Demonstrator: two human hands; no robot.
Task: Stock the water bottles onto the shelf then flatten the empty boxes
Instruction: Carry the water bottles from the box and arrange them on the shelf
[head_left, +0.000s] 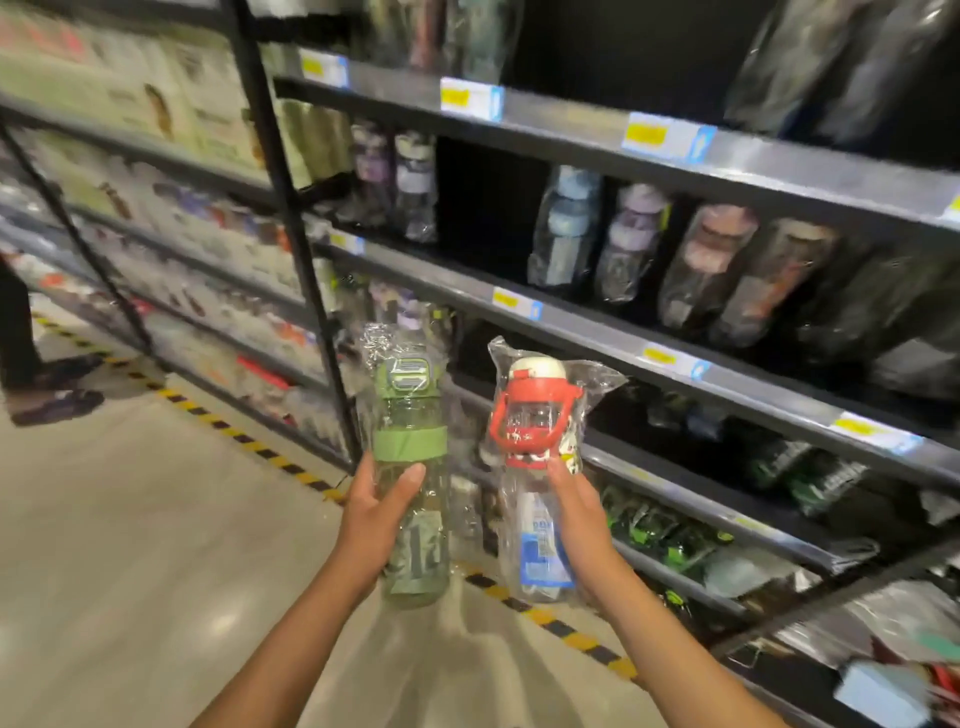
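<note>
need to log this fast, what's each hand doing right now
Left hand: closed around the green bottle.
Right hand: closed around the red-capped bottle, which is in a clear bag.

A pale, glossy floor (130, 545) is seen below and left of the left hand (376, 512), with light reflected in it. A yellow-and-black hazard stripe (254, 448) is laid along the foot of dark metal shelving (597, 335), ranged beyond and right of the right hand (577, 514). Yellow price tags (644, 134) are fixed to its edges.

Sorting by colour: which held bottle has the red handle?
The clear bottle in the right hand, white-capped; the left hand grips a green bottle.
</note>
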